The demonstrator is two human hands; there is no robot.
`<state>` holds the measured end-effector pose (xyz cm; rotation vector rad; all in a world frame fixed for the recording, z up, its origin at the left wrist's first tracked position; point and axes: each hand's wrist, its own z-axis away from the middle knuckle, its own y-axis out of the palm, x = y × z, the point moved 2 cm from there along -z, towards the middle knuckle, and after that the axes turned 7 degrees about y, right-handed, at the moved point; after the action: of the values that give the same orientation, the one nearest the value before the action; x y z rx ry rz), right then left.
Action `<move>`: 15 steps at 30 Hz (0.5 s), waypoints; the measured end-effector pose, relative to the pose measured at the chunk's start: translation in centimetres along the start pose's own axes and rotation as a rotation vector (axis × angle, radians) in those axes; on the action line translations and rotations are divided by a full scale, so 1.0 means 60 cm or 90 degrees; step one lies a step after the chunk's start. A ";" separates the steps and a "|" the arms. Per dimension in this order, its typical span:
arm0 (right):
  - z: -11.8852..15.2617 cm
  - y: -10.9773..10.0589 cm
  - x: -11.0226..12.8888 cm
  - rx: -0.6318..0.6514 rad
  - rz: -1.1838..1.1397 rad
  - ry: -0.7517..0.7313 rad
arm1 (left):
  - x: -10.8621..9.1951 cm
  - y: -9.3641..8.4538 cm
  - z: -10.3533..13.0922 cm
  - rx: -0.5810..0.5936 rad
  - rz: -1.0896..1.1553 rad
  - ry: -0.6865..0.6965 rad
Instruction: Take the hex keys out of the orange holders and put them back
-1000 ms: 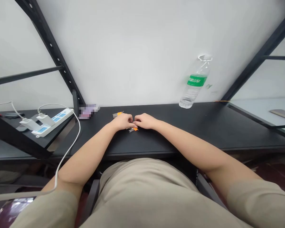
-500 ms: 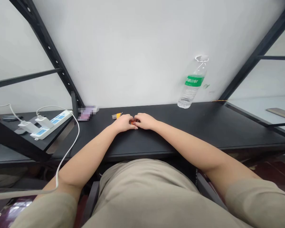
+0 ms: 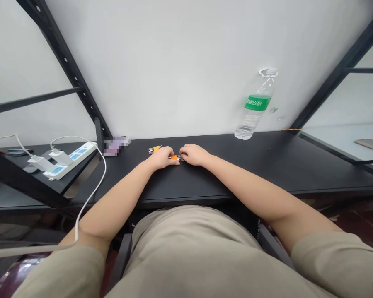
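Bundle [image 3: 174,157] of thin rods, orange-banded, is between the hands above the desk [image 3: 186,184]: left hand [image 3: 162,158] clamped on it, right hand [image 3: 195,155] closed at its right end. Another banded set [image 3: 156,148] (partly hidden) lies just beyond the left hand; a bottle [image 3: 255,108] stands far right.

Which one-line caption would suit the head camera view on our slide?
Both hands hold a small orange-banded bundle of thin rods above a black desk.
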<state>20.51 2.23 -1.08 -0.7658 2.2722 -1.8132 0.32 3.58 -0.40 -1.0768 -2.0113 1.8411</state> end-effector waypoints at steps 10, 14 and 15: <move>-0.003 -0.008 -0.017 -0.010 0.014 0.010 | 0.007 0.002 0.002 -0.011 0.013 -0.022; -0.004 -0.014 -0.028 -0.007 0.018 0.009 | 0.011 0.000 0.005 -0.021 0.016 -0.015; -0.004 -0.015 -0.032 -0.004 0.019 0.008 | 0.012 0.000 0.005 -0.023 0.017 -0.014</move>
<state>22.32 3.20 -0.53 -0.7207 2.2861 -1.8036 -0.36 3.80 -0.69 -1.1035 -2.0593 1.8438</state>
